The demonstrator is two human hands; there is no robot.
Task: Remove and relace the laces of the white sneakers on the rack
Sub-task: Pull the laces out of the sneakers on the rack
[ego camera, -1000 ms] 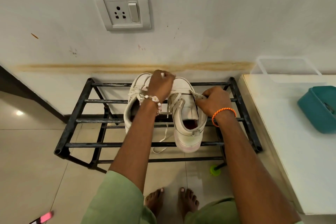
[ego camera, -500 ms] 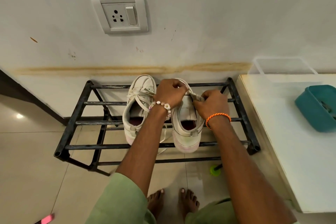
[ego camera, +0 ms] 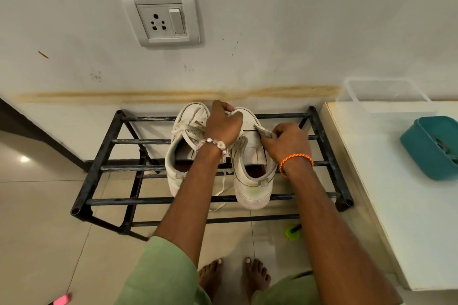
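1. Left hand (ego camera: 221,125) curls over the toe end of the right-side white sneaker (ego camera: 251,166), pinching a lace (ego camera: 231,113) end; right hand (ego camera: 287,145) pinches the other stretch of lace at the shoe's side.
2. Both sneakers sit side by side on the black rack (ego camera: 104,156), against the wall; the left-side sneaker (ego camera: 184,146) is laced.
3. Advice: pull each end evenly, keep the lace flat, and steady the shoe so it does not slip between the bars.
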